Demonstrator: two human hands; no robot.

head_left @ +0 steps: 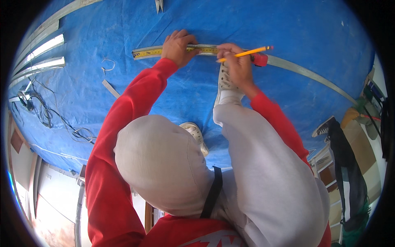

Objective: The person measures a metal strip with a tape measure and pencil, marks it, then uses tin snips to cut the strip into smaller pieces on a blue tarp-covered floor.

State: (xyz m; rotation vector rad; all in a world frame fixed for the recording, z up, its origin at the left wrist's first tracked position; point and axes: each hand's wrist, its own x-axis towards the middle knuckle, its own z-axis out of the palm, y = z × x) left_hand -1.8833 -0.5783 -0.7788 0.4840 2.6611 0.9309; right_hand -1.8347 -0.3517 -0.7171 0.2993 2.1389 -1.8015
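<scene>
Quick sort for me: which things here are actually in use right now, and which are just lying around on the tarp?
In use: left hand pressing yellow tape measure on metal strip; right hand holding pencil.

Lying about: cables, metal channels, wire hook, short metal offcut.

Red long sleeves [123, 107], light grey trousers [263, 164], white shoes [225, 82].

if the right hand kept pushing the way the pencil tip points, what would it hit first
Probably the left hand: the right hand aims its yellow pencil leftward along the tape measure, though depth is unclear.
</scene>
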